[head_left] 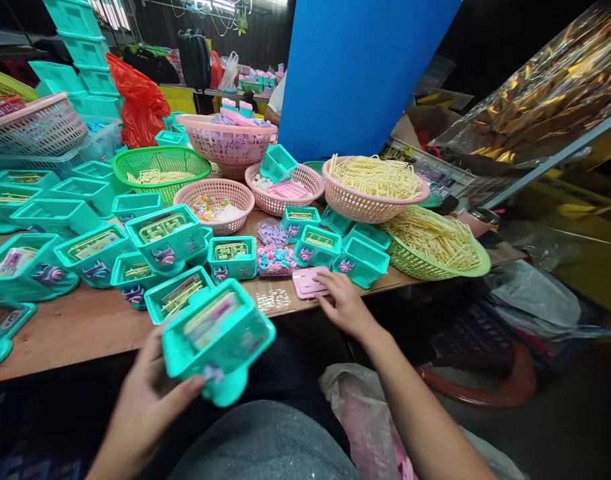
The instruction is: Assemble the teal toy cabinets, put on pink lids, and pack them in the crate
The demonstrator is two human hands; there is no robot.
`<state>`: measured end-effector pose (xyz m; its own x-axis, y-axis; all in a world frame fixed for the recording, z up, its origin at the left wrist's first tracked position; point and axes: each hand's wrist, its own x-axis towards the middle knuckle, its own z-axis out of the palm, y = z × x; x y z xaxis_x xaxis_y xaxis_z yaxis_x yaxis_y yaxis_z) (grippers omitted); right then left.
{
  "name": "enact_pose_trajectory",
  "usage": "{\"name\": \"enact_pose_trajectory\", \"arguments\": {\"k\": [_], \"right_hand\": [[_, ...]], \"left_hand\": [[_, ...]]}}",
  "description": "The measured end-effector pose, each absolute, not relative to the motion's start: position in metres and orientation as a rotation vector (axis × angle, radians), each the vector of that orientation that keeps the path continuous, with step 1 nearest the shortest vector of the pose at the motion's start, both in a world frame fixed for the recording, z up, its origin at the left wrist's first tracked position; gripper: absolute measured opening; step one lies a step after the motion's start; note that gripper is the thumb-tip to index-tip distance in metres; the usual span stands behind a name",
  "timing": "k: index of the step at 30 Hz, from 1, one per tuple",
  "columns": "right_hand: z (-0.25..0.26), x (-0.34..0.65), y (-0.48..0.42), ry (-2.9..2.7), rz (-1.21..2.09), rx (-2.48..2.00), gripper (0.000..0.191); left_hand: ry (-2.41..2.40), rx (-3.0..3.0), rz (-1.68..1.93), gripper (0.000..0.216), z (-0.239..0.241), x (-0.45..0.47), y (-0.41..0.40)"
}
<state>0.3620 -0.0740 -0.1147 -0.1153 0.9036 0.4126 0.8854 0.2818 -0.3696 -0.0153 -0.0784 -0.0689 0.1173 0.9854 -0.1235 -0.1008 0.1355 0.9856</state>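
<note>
In my left hand (150, 393) is a teal plastic box (235, 347), tilted and held over my lap, with its fingers wrapped round the near side. Inside it lies a clear packet of small parts (213, 320). My right hand (341, 301) reaches to the table edge, its fingertips resting on a flat pink plastic piece (308, 283). Whether those fingers grip the piece or only touch it, I cannot tell. Just left of it are a clear bag of pink and blue parts (276, 260) and a small clear packet (273, 300) on the table.
Teal boxes (163, 233) crowd the left and middle of the table (85, 327). Behind them stand a green basket (160, 163) and pink baskets (215, 203). Two baskets of pale yellow sticks (375, 180) stand at the right. A blue panel (355, 73) rises at the back.
</note>
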Motion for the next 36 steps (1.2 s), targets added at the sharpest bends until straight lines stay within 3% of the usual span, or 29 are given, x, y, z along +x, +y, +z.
{"name": "enact_pose_trajectory", "arguments": {"k": [6, 12, 17, 23, 28, 31, 34, 36], "right_hand": [[-0.104, 0.403, -0.052, -2.155, 0.229, -1.706, 0.06], [-0.109, 0.395, -0.048, -2.156, 0.277, -1.714, 0.059], [-0.118, 0.39, -0.049, -2.094, 0.238, -1.726, 0.044], [-0.117, 0.371, -0.058, -2.006, 0.14, -1.739, 0.064], [-0.115, 0.334, -0.068, -1.786, -0.124, -2.121, 0.061], [-0.1, 0.332, -0.074, -1.861, 0.109, -2.134, 0.065], [-0.09, 0.35, -0.082, -2.022, 0.469, -1.916, 0.096], [-0.092, 0.363, -0.083, -2.097, 0.588, -1.784, 0.096]], "left_hand": [[0.943, 1.039, 0.974, 0.078, -0.088, 0.065, -0.049], [0.949, 1.097, 1.023, 0.078, -0.098, 0.068, -0.039], [0.863, 1.181, 1.005, 0.073, -0.097, 0.067, -0.043], [0.894, 1.356, 1.035, 0.072, -0.107, 0.055, -0.051], [0.998, 1.297, 1.059, 0.075, -0.112, 0.053, -0.057], [1.032, 1.231, 1.049, 0.077, -0.108, 0.053, -0.057], [0.99, 1.118, 1.059, 0.076, -0.1, 0.053, -0.056], [0.937, 1.021, 1.058, 0.074, -0.093, 0.056, -0.054]]}}
